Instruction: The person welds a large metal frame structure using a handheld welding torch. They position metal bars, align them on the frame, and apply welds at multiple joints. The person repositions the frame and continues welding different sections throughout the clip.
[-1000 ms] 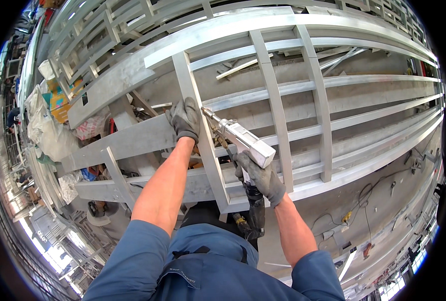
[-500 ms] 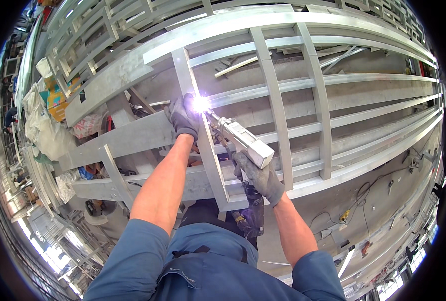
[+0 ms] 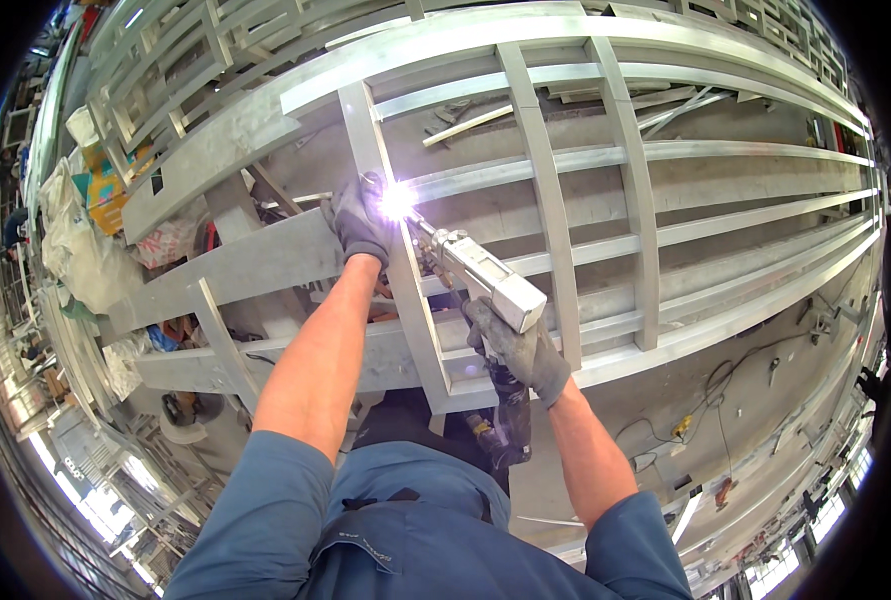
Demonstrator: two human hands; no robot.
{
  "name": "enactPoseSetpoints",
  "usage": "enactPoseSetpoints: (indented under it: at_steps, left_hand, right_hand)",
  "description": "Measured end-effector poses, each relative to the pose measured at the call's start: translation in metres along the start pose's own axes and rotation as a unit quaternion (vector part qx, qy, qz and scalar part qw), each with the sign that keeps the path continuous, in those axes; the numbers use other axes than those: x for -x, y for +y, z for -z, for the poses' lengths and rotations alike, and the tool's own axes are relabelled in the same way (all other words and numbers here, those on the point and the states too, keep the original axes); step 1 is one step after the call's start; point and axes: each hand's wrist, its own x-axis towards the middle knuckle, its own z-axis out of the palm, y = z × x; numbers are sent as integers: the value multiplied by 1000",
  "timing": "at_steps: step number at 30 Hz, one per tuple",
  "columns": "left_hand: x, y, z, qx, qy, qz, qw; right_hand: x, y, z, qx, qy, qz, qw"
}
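A silver metal frame (image 3: 520, 130) of square tubes lies across the supports in front of me. My right hand (image 3: 520, 345), in a grey glove, is closed around the grip of a boxy silver welding gun (image 3: 490, 280). The gun's nozzle points up and left at the frame's left end bar. A bright white-violet welding arc (image 3: 398, 202) burns at its tip, where a rail meets that bar, and its glare hides the joint. My left hand (image 3: 357, 218), also gloved, holds the end bar right beside the arc; its fingertips are partly lost in the glare.
Wide grey beams (image 3: 235, 265) run beneath the frame to the left. Plastic bags (image 3: 80, 245) and an orange-yellow box (image 3: 107, 195) sit at far left. More metal frames (image 3: 195, 60) are stacked behind. Black cable (image 3: 717, 380) and a yellow connector (image 3: 681, 427) lie on the floor at right.
The arc stays lit in both frames. Both hands keep their holds, and the whole view has shifted slightly; any travel of the nozzle along the joint is too small to tell.
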Motion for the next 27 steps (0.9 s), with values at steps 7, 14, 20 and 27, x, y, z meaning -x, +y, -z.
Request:
enactPoseSetpoints:
  at_steps: [7,14,20,27]
  left_hand:
    - [7,49,25,7,38,12,999]
    - [8,57,30,14,28,23,999]
    - [7,47,27,8,28,16,999]
    - [6,53,34,0,10,25,1000]
  right_hand:
    - [29,-1,22,31,34,16,999]
    - [100,11,58,25,-7,-82,996]
    - [107,46,33,-20,33,-102,994]
    - [94,46,28,17,38,-94,995]
